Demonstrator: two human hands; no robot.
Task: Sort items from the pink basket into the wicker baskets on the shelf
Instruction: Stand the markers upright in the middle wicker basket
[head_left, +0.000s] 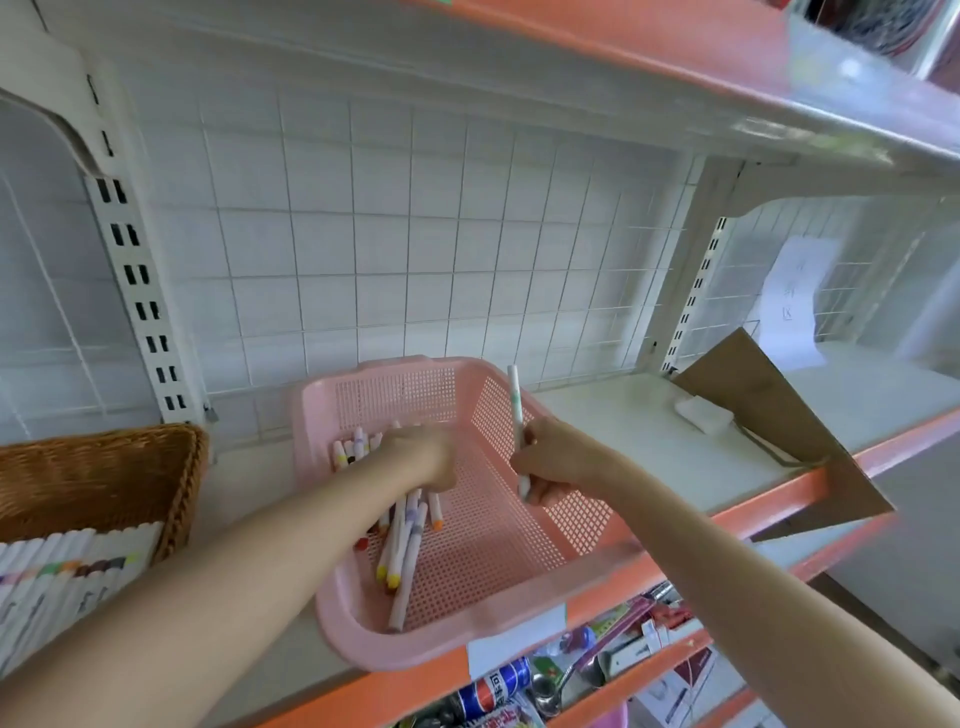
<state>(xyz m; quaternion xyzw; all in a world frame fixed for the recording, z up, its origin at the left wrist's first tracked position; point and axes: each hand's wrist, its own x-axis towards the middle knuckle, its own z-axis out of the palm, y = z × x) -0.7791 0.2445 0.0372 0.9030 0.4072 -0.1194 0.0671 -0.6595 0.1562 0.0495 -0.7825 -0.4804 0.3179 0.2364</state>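
A pink plastic basket (519, 530) stands on the shelf in front of me, with several white markers (402, 545) lying in its left half. My left hand (418, 457) reaches down into the basket onto the markers, and its fingers are hidden among them. My right hand (550, 462) grips one white marker (516, 405) upright over the basket's right side. A brown wicker basket (98, 478) sits at the left, with a row of white markers (67, 566) packed along its front.
A tilted piece of cardboard (779, 431) and a small white block (702, 414) lie on the shelf to the right. A wire grid backs the shelf. Below the orange shelf edge (769, 509), a lower shelf holds cans and packets (571, 670).
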